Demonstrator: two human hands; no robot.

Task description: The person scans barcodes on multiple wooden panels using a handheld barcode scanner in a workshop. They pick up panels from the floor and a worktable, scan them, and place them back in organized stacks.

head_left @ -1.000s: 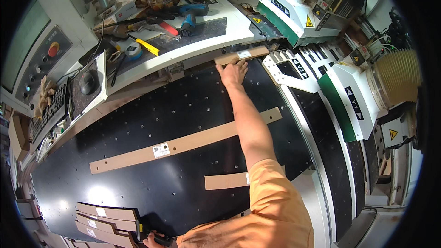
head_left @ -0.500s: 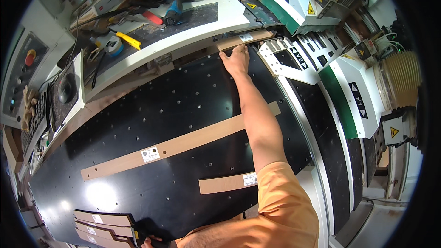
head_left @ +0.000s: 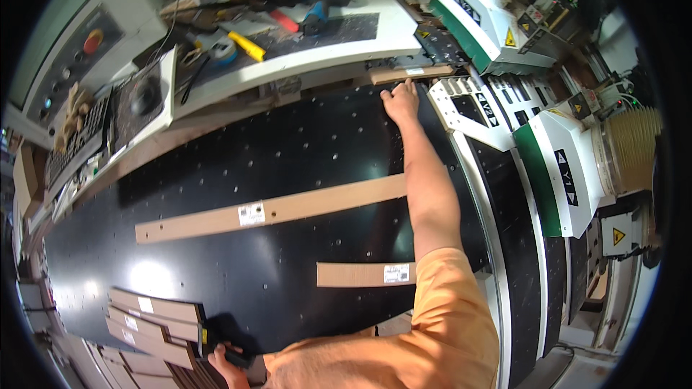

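My right hand (head_left: 401, 101) reaches to the far edge of the black perforated table. Its fingers are spread apart, with the tips just short of or at the near edge of a short brown board (head_left: 395, 75) with a white label; contact cannot be told. At the lower left, my left hand (head_left: 229, 369) is closed round a black handheld device (head_left: 235, 355) with a yellow mark, partly cut off by shadow. Beside that device lie several stacked brown boards (head_left: 155, 306) with labels. A long brown strip (head_left: 324, 199) crosses the table, passing under my right arm.
A shorter labelled board (head_left: 353, 274) lies near my right sleeve. White-and-green machine heads (head_left: 559, 173) line the right side. Beyond the table, a white bench (head_left: 389, 36) carries a yellow-handled tool (head_left: 246, 46), a blue tool (head_left: 315, 18) and a mouse (head_left: 146, 94).
My right hand has loosened from the short far board, which now sits slightly farther off. My left hand still grips the black device. The whole view has shifted a little.
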